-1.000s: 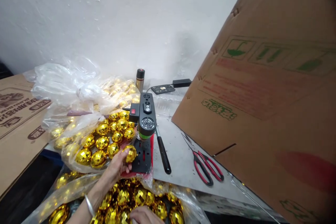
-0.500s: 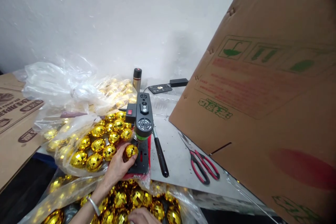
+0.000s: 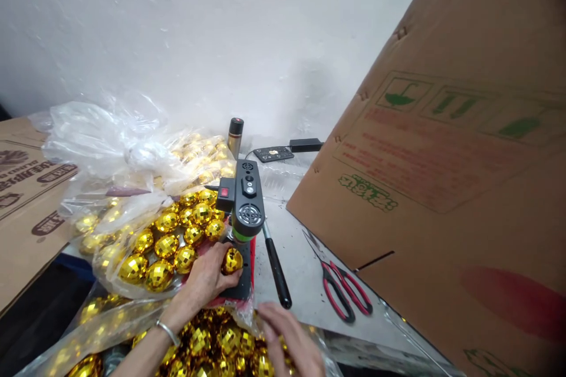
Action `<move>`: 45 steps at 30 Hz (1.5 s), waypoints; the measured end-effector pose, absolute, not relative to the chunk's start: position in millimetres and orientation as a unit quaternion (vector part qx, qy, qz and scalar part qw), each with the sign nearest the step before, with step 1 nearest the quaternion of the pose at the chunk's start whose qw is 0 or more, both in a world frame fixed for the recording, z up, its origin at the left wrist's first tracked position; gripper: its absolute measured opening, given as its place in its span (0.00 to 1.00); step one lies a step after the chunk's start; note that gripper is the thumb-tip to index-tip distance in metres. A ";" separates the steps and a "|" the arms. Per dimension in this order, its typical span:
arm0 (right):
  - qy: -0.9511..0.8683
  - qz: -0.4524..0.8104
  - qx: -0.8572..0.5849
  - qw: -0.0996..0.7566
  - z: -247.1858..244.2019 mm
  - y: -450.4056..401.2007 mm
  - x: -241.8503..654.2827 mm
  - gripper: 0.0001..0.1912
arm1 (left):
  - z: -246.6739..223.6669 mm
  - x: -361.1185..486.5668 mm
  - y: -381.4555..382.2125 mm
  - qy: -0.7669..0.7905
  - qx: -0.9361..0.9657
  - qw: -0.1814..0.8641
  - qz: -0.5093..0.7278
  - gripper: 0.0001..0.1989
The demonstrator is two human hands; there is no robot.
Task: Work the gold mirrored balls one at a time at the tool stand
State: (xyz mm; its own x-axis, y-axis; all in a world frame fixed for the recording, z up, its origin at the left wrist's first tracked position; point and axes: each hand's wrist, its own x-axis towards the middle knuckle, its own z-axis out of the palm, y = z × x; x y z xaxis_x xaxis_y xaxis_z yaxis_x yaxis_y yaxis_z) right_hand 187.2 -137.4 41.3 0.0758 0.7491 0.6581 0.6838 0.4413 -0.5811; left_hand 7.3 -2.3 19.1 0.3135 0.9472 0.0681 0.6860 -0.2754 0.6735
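My left hand (image 3: 206, 280), a silver bangle on its wrist, is closed around a faceted gold ball (image 3: 232, 260). It holds the ball over the black base of a small bench press (image 3: 249, 194), just below the green-ringed end of the head. My right hand (image 3: 292, 339) is low in the view, slightly blurred, fingers stretched out and holding nothing I can see. It is over the edge of a clear bag of gold balls (image 3: 198, 341), below the black grip of the lever (image 3: 277, 271). More gold balls (image 3: 167, 245) lie in an open clear bag left of the press.
Red-and-black scissors (image 3: 338, 283) lie on the grey table. A large cardboard box (image 3: 420, 147) leans in from the right. Behind the press are a bottle (image 3: 235, 134) and a black power strip (image 3: 274, 154). A knotted plastic bag (image 3: 132, 153) and flat cardboard (image 3: 26, 188) are at left.
My right hand has risen from among the balls in the lower bag, moving right toward the lever, its fingers now extended. My left hand has shifted slightly right with the gold ball.
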 end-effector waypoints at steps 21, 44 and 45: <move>-0.684 -0.105 -0.355 0.629 101.6 -38.5 162.4 0.18 | -21.5 25.4 -6.7 0.510 0.776 0.199 0.314 0.19; -0.518 -0.093 -0.438 0.729 68.9 -38.5 133.9 0.22 | -8.2 36.0 -10.0 0.535 0.734 0.269 0.321 0.23; -0.518 -0.086 -0.443 0.727 67.8 -38.8 133.1 0.22 | -9.6 36.8 -10.1 0.536 0.733 0.265 0.324 0.24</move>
State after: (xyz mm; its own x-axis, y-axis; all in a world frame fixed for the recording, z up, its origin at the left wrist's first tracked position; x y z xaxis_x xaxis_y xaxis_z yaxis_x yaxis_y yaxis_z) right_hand 133.1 -38.8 67.8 0.4488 0.3343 0.8287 0.5835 0.5928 -0.5551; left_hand 36.8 -10.1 -9.6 0.2159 0.9578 0.1900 0.6141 -0.2844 0.7362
